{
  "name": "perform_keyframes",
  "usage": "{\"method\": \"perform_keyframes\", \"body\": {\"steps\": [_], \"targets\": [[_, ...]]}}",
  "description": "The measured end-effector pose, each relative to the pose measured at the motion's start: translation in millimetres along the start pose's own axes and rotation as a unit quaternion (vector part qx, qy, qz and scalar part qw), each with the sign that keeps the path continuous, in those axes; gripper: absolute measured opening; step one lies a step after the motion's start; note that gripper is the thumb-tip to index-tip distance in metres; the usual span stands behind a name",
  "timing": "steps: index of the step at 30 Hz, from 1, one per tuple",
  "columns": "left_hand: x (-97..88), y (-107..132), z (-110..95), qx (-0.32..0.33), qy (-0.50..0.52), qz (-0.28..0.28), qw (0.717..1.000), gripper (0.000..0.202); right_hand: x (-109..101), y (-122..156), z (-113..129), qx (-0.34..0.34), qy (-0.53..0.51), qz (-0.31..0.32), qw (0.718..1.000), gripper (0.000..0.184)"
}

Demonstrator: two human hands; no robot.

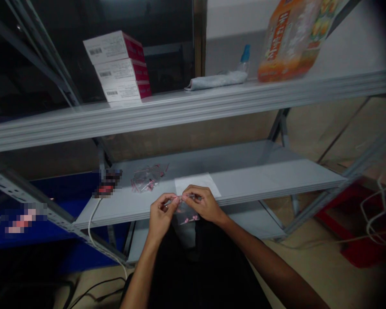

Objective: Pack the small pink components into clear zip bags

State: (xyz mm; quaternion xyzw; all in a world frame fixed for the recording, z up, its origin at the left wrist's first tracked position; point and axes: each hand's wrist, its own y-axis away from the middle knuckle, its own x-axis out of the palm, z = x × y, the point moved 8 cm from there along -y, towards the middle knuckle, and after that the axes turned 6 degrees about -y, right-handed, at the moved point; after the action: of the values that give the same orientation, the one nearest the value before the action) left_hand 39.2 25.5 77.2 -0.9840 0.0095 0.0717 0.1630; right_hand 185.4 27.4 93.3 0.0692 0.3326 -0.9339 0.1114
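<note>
- Plastic bag [184, 214] with pink pieces [195, 218] hangs before the lower shelf [251, 171], its top edge pinched by left hand [162, 209] and right hand [206, 204].
- One white sheet [209, 182]; one pile of bags [146, 180], uncountable.
- Three boxes [114, 66]: barcodes, small print unreadable.
- One orange package [286, 51], lettering blurred.

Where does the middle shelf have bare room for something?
The widest bare patch runs along the middle shelf from the white paper to the right end. A narrow gap lies between the paper and the bags. It's crowded around the bags and at the paper's near edge, where the left hand and right hand hold a small bag.
</note>
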Motion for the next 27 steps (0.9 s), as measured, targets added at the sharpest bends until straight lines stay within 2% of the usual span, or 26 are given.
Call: {"method": "perform_keyframes", "body": {"steps": [5, 7, 11, 14, 17, 20, 22, 24, 25, 27], "targets": [[-5.9, -2.0, 7.5, -0.027, 0.007, -0.025, 0.999, 0.022, -6.5, 1.4, -15.4, 0.049, -0.003, -0.027, 0.998, 0.021], [-6.8, -2.8, 11.0, -0.042, 0.017, -0.031, 0.999, 0.023, -11.0, 1.7, -15.6, 0.047, -0.006, -0.042, 0.998, 0.023], [3.1, -1.5, 10.9, -0.032, 0.010, -0.003, 0.999, 0.024, -14.4, 0.8, -6.4, 0.019, -0.014, -0.044, 0.999, 0.025], [6.2, -0.3, 6.4, -0.003, -0.054, 0.019, 0.998, 0.022, -9.9, 1.3, -9.1, 0.033, -0.013, -0.019, 0.999, 0.025], [-15.6, -11.9, 3.1, 0.020, -0.134, 0.005, 0.991, 0.024, -19.3, 9.0, -21.9, 0.066, 0.004, -0.029, 0.997, 0.026], [-66.4, -49.6, 2.4, 0.025, -0.207, -0.039, 0.977, 0.027, -50.6, 29.2, -42.2, 0.126, -0.001, -0.085, 0.988, 0.030], [-98.3, -88.0, 4.5, 0.021, -0.256, -0.030, 0.966, 0.033, -75.3, 46.8, -54.5, 0.159, -0.002, -0.123, 0.980, 0.031], [-118.0, -127.9, 10.6, 0.005, -0.331, 0.021, 0.943, 0.036, -96.0, 60.7, -62.8, 0.170, 0.006, -0.146, 0.975, 0.033], [-122.9, -145.2, 14.6, -0.004, -0.376, 0.056, 0.925, 0.038, -105.0, 65.0, -66.3, 0.171, 0.011, -0.159, 0.972, 0.034], [-129.9, -172.5, 17.9, -0.011, -0.412, 0.081, 0.907, 0.047, -119.1, 66.8, -73.2, 0.170, 0.022, -0.182, 0.968, 0.035]]}}
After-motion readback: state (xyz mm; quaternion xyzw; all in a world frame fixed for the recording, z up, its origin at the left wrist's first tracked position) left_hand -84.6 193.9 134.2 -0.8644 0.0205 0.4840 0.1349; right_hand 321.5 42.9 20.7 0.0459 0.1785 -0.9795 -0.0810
